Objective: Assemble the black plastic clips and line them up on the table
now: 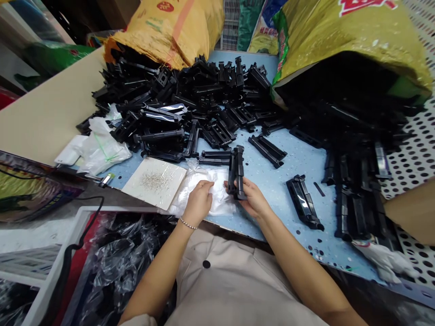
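Observation:
My right hand [253, 201] grips a long black plastic part [236, 171] near its lower end, holding it upright over the blue tabletop [295, 158]. My left hand [199, 199] rests with curled fingers on a clear plastic bag [217, 199] just left of the part; its fingertips pinch something I cannot make out. A beaded bracelet circles the left wrist. A white tile [154, 181] scattered with small metal bits lies to the left of the bag.
A big heap of black plastic parts [183, 104] spills from a yellow sack [170, 27] at the back. A second yellow-green sack [340, 40] with more parts lies at the right. Loose parts [304, 201] lie near the front edge. Plastic bags [102, 149] sit at the left.

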Demonstrator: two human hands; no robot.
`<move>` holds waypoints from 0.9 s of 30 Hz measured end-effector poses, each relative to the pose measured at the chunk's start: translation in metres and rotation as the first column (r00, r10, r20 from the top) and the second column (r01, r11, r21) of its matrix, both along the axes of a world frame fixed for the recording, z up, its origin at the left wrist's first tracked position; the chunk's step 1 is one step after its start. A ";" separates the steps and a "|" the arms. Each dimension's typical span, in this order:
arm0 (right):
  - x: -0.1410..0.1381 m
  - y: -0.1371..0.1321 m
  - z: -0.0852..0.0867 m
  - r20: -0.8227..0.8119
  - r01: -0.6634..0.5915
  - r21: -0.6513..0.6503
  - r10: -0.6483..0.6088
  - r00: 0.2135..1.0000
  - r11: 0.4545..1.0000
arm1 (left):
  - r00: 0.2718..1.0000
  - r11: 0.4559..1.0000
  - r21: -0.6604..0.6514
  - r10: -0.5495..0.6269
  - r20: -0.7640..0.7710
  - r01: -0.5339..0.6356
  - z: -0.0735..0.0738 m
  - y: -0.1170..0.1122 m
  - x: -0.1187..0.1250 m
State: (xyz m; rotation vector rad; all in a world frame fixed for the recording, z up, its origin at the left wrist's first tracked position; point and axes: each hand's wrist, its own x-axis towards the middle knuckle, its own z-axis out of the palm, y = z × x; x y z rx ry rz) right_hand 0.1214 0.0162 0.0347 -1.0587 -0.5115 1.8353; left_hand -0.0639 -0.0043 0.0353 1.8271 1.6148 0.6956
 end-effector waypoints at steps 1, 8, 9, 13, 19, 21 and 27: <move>0.002 -0.001 0.003 -0.043 0.004 0.000 -0.004 0.999 1.000 | 0.996 0.999 -0.050 0.017 0.088 -0.013 -0.001 0.001 0.001; 0.001 -0.001 0.007 -0.208 0.024 -0.017 -0.027 0.978 1.000 | 0.892 0.971 -0.229 0.165 0.422 -0.071 -0.022 -0.002 0.015; 0.000 -0.001 0.005 -0.196 0.036 -0.029 -0.041 0.980 0.999 | 0.884 0.969 -0.226 0.189 0.427 -0.098 -0.025 -0.002 0.017; -0.001 -0.003 0.000 -0.153 0.054 -0.043 -0.060 0.986 0.998 | 0.884 0.967 -0.190 0.235 0.405 -0.170 -0.028 -0.003 0.021; -0.007 -0.006 -0.004 -0.020 0.018 -0.053 -0.019 1.000 0.998 | 0.991 0.988 0.079 0.133 0.032 -0.135 -0.005 -0.003 0.016; -0.008 -0.006 -0.005 -0.005 0.033 -0.057 -0.034 0.999 0.998 | 0.977 0.992 0.124 0.014 -0.212 0.012 0.005 -0.004 0.010; 0.017 -0.030 0.008 -0.187 -0.024 -0.114 0.002 0.982 0.993 | 0.950 0.992 0.035 -0.109 -0.292 0.125 0.009 0.000 -0.007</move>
